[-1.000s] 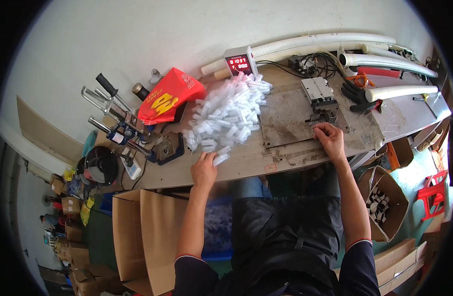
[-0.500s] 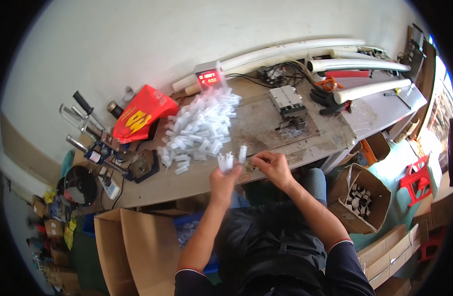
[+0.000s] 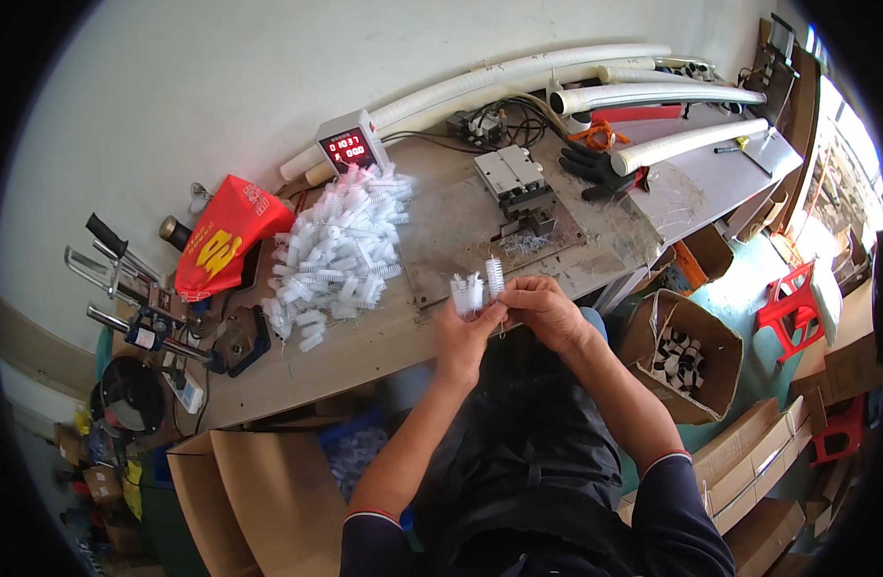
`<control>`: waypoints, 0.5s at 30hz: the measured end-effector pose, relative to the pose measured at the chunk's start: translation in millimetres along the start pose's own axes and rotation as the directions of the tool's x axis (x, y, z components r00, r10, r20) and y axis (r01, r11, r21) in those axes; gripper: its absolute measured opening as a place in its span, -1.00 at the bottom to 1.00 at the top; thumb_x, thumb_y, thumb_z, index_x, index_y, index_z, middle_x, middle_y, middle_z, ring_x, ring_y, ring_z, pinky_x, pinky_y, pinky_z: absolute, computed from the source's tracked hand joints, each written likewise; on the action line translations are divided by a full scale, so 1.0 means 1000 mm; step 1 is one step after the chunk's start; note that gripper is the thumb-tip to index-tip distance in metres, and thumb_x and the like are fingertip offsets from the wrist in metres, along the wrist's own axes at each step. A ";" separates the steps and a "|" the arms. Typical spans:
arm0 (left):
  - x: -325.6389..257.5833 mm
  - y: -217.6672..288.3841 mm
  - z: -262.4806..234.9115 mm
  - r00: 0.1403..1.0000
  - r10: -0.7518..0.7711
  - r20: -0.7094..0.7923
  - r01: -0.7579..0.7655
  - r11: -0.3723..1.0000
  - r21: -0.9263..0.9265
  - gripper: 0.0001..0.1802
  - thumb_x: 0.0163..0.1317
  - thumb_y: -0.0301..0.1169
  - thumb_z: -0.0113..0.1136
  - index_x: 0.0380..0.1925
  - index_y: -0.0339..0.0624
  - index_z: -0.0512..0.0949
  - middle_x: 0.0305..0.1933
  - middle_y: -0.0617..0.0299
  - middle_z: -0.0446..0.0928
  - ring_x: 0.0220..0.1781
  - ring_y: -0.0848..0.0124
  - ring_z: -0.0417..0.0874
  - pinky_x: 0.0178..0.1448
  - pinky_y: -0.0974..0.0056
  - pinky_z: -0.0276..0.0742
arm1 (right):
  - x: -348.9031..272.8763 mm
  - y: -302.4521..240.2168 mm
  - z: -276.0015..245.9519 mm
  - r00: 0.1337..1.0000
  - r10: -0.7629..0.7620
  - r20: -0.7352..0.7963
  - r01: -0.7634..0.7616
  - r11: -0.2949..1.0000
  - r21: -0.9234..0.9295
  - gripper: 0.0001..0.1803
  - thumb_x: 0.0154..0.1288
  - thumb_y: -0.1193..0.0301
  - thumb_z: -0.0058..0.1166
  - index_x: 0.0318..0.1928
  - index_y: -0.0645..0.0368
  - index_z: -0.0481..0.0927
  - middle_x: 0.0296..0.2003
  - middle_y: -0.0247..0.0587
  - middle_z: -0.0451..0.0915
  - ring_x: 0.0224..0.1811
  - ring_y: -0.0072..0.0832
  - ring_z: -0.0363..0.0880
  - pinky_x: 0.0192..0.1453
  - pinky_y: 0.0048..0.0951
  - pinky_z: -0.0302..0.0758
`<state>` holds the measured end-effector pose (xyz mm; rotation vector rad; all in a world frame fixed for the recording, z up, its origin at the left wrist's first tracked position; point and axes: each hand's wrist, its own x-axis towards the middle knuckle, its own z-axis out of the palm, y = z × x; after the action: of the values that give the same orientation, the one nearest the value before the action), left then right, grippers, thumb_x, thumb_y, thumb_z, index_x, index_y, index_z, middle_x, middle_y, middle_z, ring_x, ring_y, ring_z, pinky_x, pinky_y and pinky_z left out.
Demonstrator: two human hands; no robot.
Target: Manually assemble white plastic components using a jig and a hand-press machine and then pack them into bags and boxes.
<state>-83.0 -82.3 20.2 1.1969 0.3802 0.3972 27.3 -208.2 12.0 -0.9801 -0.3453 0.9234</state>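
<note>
Workbench (image 3: 365,348), white brushes (image 3: 475,292) in left grip (image 3: 466,338), upright brush (image 3: 494,276) at right grip (image 3: 549,313)

Tabletop (image 3: 365,361): dull greyish tan
Bristled pieces (image 3: 340,250): white, pink-tinged toward the tabletop's back edge
Display (image 3: 348,149): pale grey casing, glowing red digits
Bag (image 3: 232,236): red, yellow print
Glove (image 3: 595,173): black
Tubes (image 3: 693,146): cream-white
Sleeves (image 3: 677,517): navy, red-and-white trim
Apron (image 3: 528,462): black
Stools (image 3: 791,306): bright red
Floor (image 3: 740,293): green
Cartons (image 3: 273,500): brown

- A workshop: the worn desk (image 3: 336,361) holds a metal fixture (image 3: 509,173) at 1 o'clock
- Digital display box (image 3: 347,146), 11 o'clock
- Heaped white bristled pieces (image 3: 338,255), 10 o'clock
- Hand-lever press (image 3: 148,324), 9 o'clock
- Open cardboard box (image 3: 278,490), 7 o'clock
</note>
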 end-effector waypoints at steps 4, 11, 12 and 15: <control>0.014 -0.006 0.001 0.988 0.099 -0.122 -0.068 0.970 0.233 -0.72 0.33 -0.42 0.43 -0.06 -0.28 0.58 -0.23 0.27 0.68 -0.22 0.52 0.70 -0.08 0.38 0.61 | 0.003 -0.012 -0.008 0.962 -0.185 -0.199 0.112 0.936 -0.333 -0.83 0.38 0.38 0.25 -0.28 0.25 0.69 -0.44 -0.32 0.67 -0.44 -0.59 0.60 -0.27 -0.54 0.51; 0.081 0.006 -0.015 0.959 0.271 -0.087 -0.215 0.889 0.404 -0.78 0.44 -0.30 0.32 -0.11 -0.23 0.62 -0.33 0.33 0.66 -0.26 0.57 0.62 -0.11 0.37 0.49 | 0.023 -0.038 -0.042 0.804 -0.460 -0.376 -0.148 0.459 -0.876 -0.74 0.21 0.28 0.20 -0.38 0.26 0.73 -0.52 -0.13 0.69 -0.42 -0.31 0.69 -0.25 -0.28 0.57; 0.094 0.008 -0.018 0.948 0.306 -0.090 -0.228 0.847 0.480 -0.78 0.44 -0.30 0.30 -0.13 -0.24 0.63 -0.35 0.32 0.67 -0.28 0.56 0.62 -0.11 0.36 0.49 | 0.027 -0.038 -0.040 0.764 -0.510 -0.396 -0.219 0.372 -0.902 -0.73 0.15 0.24 0.22 -0.35 0.20 0.75 -0.45 -0.02 0.72 -0.34 -0.12 0.74 -0.13 -0.17 0.61; 0.125 0.012 -0.023 0.916 0.400 -0.033 -0.297 0.729 0.616 -0.78 0.44 -0.29 0.28 -0.15 -0.25 0.64 -0.37 0.29 0.68 -0.29 0.53 0.63 -0.12 0.34 0.51 | 0.038 -0.035 -0.040 0.729 -0.549 -0.408 -0.255 0.336 -0.907 -0.73 0.15 0.23 0.20 -0.35 0.18 0.76 -0.42 0.00 0.73 -0.26 0.00 0.73 -0.07 -0.11 0.61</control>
<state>13.3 1.5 15.1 1.8879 0.4390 0.7454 92.1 -208.2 14.0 -2.2756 -0.3317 -0.0338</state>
